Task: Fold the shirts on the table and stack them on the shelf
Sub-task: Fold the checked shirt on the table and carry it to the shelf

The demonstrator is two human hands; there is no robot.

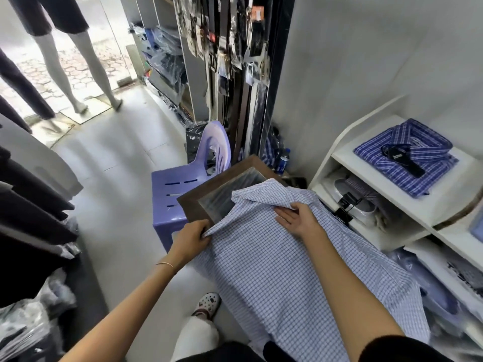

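Observation:
A light blue-and-white checked shirt [274, 262] lies spread over a small brown table [198, 202] with a glass top. My left hand [192, 240] pinches the shirt's left edge near the table's corner. My right hand [298, 215] rests flat on the cloth just below the collar, with its thumb holding a fold of fabric. On the white shelf [392, 202] to the right lies a folded dark blue plaid shirt [407, 158] with a black tag. A folded pale shirt [358, 197] sits in the compartment below it.
A purple plastic chair [183, 184] stands just beyond the table. Belts [230, 48] hang on a rack behind it. Dark clothes [31, 218] hang at the left, and bagged garments [444, 296] fill the lower shelves at the right. Mannequin legs [78, 69] stand by the doorway.

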